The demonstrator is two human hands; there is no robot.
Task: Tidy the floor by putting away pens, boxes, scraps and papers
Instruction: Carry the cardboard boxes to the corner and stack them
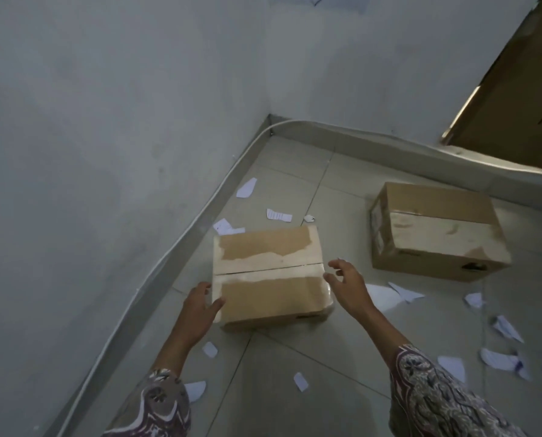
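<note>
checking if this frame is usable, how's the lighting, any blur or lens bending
Head view: dim, flat, bluish light with only a soft shadow under the near box; wide-angle bending curves the baseboard at the corner; paper scraps at the right edge smear with motion blur, and both hands, left and right, look slightly soft; no glare on the floor tiles.

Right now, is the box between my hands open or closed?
Closed. The near box has both top flaps lying flat, meeting at a thin seam across the middle, with torn tape residue along it.
</note>
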